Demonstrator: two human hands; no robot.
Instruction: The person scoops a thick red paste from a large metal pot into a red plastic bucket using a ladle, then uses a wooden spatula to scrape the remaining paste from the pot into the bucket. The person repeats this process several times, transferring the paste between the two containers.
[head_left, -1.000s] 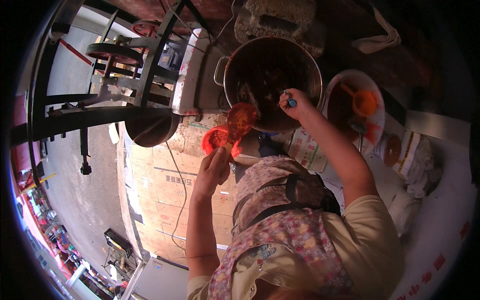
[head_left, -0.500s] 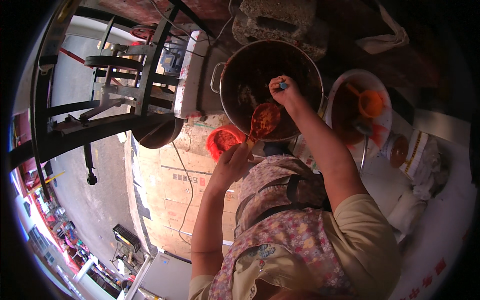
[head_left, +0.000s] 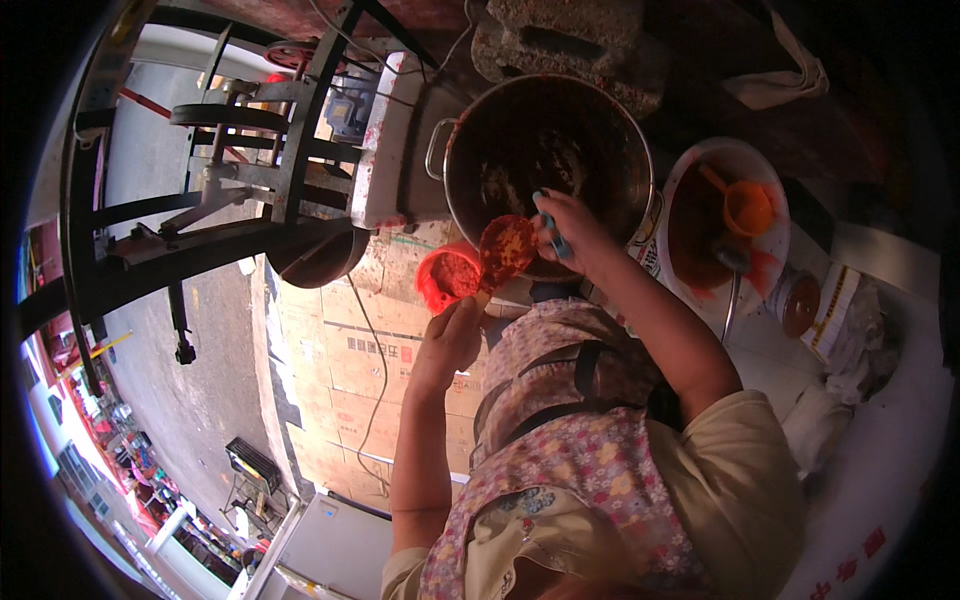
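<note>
My left hand (head_left: 452,345) is closed round the handle of a red-coated ladle (head_left: 507,247), its bowl smeared with chunky red paste. The bowl is over the near left rim of a big metal pot (head_left: 648,180), whose inside is mostly dark with paste streaks. Closed on a blue-handled tool (head_left: 550,222), my right hand (head_left: 575,232) is beside the ladle bowl at the pot's near side. The tool's working end cannot be made out. Just left of the ladle stands a small red tub (head_left: 440,268) containing red paste.
Right of the pot stands a white basin (head_left: 777,190) with an orange scoop (head_left: 747,208) and a metal ladle (head_left: 733,258). A round container (head_left: 800,305) is nearer me. A black machine frame (head_left: 290,165) fills the left; a cable (head_left: 378,365) crosses flattened cardboard (head_left: 335,385).
The ladle has moved left and a little nearer, toward the red tub. My right hand has come down from over the pot to the ladle bowl, bringing the blue-handled tool.
</note>
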